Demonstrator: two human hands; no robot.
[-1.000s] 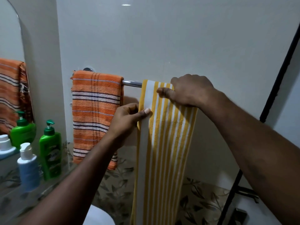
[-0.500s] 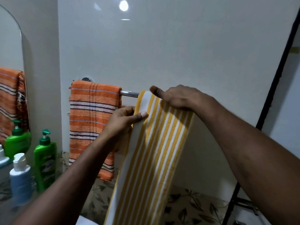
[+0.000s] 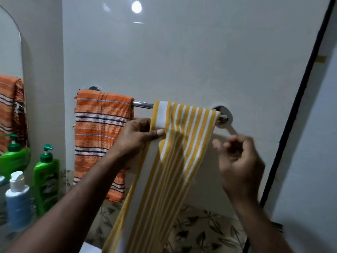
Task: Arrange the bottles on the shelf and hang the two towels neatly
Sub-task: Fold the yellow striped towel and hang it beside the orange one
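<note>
right hand (image 3: 238, 161) is off the yellow towel (image 3: 189, 128), left hand (image 3: 135, 141) still pinching it

a moment ago my right hand lay on the towel at the rail (image 3: 143, 105); now it is drawn back beside it, blurred, fingers loosely curled on nothing. my left keeps pinching the towel's left edge. the towel hangs over the rail beside the orange towel (image 3: 102, 136), lower part skewed left, so i judge it needs straightening yet.
</note>
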